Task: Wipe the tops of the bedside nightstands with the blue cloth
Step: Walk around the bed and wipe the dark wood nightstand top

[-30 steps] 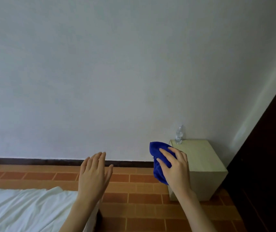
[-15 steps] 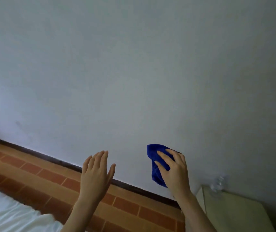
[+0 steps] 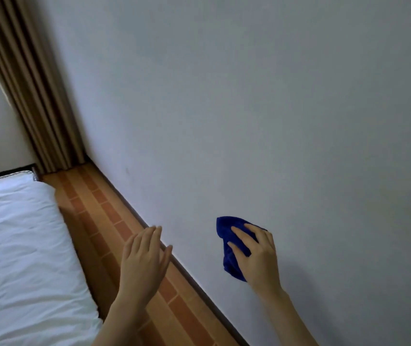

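Note:
My right hand (image 3: pixel 258 258) grips the bunched blue cloth (image 3: pixel 229 245) in mid-air, in front of the white wall. The cloth sticks out to the left of my fingers. My left hand (image 3: pixel 144 263) is held out flat with fingers straight and holds nothing, above the strip of floor beside the bed. No nightstand is in view.
A bed with a white sheet (image 3: pixel 19 258) fills the lower left. A narrow strip of orange-brown tiled floor (image 3: pixel 104 221) runs between bed and white wall (image 3: pixel 249 108). Brown curtains (image 3: pixel 32 96) hang in the far corner at upper left.
The view has swung left: the nightstand and water bottle have left the frame, and the bed and curtains came in. Both hands keep the same pose; the cloth stays in my right hand.

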